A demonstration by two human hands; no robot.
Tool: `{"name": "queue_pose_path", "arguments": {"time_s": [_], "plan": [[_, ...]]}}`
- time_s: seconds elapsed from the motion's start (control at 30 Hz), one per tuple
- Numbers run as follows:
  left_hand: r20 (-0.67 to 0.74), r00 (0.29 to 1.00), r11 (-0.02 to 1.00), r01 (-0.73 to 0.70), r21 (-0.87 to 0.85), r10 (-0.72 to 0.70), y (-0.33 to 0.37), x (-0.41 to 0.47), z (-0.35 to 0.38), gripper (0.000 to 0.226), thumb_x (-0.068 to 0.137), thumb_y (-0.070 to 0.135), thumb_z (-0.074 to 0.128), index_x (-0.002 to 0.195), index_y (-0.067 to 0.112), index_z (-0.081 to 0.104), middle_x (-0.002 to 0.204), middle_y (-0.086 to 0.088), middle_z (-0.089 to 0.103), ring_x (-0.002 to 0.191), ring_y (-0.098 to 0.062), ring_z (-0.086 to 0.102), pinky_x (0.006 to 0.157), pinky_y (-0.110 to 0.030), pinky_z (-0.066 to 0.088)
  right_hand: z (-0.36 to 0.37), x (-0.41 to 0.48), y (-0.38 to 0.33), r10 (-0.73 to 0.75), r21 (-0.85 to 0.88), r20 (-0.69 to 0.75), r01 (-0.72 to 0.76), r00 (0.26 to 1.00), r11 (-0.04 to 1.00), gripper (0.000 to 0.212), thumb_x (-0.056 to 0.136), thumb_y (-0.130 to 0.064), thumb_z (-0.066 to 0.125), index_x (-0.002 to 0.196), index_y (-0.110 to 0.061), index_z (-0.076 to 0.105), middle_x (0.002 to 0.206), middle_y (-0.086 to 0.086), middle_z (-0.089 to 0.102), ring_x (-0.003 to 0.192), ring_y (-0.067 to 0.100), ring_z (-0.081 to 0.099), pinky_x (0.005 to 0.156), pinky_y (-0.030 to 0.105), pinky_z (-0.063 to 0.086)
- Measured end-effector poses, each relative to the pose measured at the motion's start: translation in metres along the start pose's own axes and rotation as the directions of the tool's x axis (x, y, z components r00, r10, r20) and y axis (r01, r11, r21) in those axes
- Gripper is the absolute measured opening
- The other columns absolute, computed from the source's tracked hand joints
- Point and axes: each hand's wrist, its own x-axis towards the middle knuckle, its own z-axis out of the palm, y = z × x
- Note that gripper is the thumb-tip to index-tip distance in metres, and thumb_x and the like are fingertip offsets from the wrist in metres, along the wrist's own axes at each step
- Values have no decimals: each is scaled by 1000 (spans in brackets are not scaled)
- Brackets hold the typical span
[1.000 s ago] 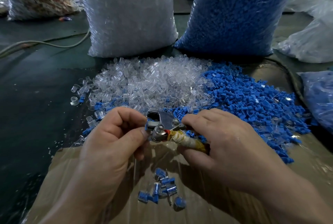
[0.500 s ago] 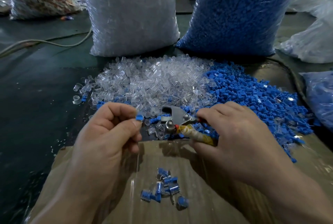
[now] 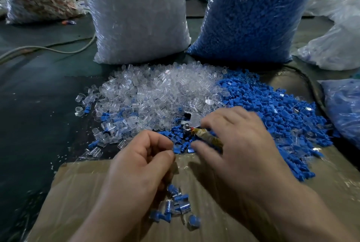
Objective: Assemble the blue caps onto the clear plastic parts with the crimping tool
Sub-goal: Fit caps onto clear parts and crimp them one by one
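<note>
1. At the far side of the surface (image 3: 39,117) stand two big bags: one of clear parts (image 3: 136,17) on the left, one of blue caps (image 3: 251,13) on the right. Both are unmoved from a second ago.
2. In front of them spread the loose piles: the clear plastic parts (image 3: 155,93) to the left, the blue caps (image 3: 276,117) to the right, mixing where they meet.
3. The near cardboard sheet (image 3: 81,193) carries a small cluster of finished pieces (image 3: 175,206), which looks the same as before.
4. The right hand (image 3: 239,140) has dropped from mid-air onto the near edge of the blue pile. It is partly open, with the fingers spread, and the taped handle of the crimping tool (image 3: 196,128) lies under them.
5. The left hand (image 3: 144,165), which a moment ago pinched a blue-capped piece up by the tool, has drawn back toward the cardboard. It is loosely curled, thumb against forefinger; whether it holds anything cannot be told.
6. Judging by this, one crimp is over, and the next clear part and cap are probably about to be picked.
</note>
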Motion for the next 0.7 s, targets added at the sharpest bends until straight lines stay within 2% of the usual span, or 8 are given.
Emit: {"name": "queue_pose_path", "arguments": {"time_s": [0.07, 0.13, 0.2, 0.3, 0.4, 0.53, 0.63, 0.7], "plan": [[-10, 1000, 999, -28, 35, 28, -4, -1, 1, 18, 83, 16, 68, 84, 34, 69, 58, -2, 65, 49, -12, 56, 45, -25, 46, 3, -5, -14, -132, 40, 7, 131, 991, 991, 29, 90, -52, 41, 94, -30, 60, 87, -12, 62, 83, 13, 56, 78, 36, 45], [-6, 997, 991, -80, 110, 82, -7, -1, 0, 18, 85, 16, 67, 87, 33, 69, 61, -2, 66, 52, -14, 56, 48, -29, 47, 7, -7, -21, -208, 45, 37, 206, 977, 978, 28, 95, -45, 39, 87, -27, 58, 80, -8, 58, 76, 17, 53, 74, 38, 42], [-1, 992, 983, -123, 136, 124, -6, -2, -2, 16, 88, 18, 68, 89, 35, 69, 62, -1, 67, 52, -15, 59, 47, -27, 48, 7, -7, -21, -193, 49, 38, 191, 980, 980, 29, 98, -41, 36, 85, -26, 57, 78, -8, 57, 74, 18, 52, 74, 39, 39], [15, 989, 986, -146, 80, 145, -2, -4, -1, 6, 91, 36, 65, 92, 36, 70, 64, 0, 69, 53, -14, 65, 46, -21, 49, 6, -8, -20, -166, 90, -1, 165, 986, 982, 27, 97, -36, 36, 84, -24, 57, 76, -7, 57, 72, 18, 52, 70, 39, 42], [-22, 994, 994, -105, 12, 105, -3, -2, -3, 21, 84, 48, 58, 90, 31, 70, 60, -4, 66, 48, -15, 60, 43, -25, 45, 8, -9, -20, -223, 133, -46, 228, 974, 965, 25, 95, -30, 40, 87, -18, 61, 80, -3, 60, 74, 21, 54, 67, 41, 45], [8, 986, 967, -167, 192, 168, -5, 1, -10, 53, 79, 72, 47, 83, 21, 63, 58, 0, 60, 48, -5, 52, 47, -19, 43, 9, -7, -23, -285, 151, -54, 290, 957, 945, 19, 95, -23, 47, 93, -15, 63, 85, 1, 60, 80, 24, 53, 71, 43, 45], [28, 977, 962, -214, 170, 212, -4, 1, -12, 53, 79, 74, 48, 80, 23, 61, 56, 10, 52, 51, -3, 44, 46, -18, 38, 8, -9, -27, -273, 187, -79, 284, 959, 940, 25, 98, -28, 44, 83, -15, 58, 78, 0, 53, 74, 20, 47, 68, 37, 40], [48, 968, 958, -251, 138, 246, -2, 0, -12, 51, 78, 78, 50, 79, 29, 62, 56, 14, 51, 51, 0, 43, 46, -18, 37, 5, -12, -32, -187, 298, -36, 189, 982, 936, 27, 97, -36, 41, 76, -21, 50, 71, -7, 49, 69, 13, 44, 64, 31, 35]]}}
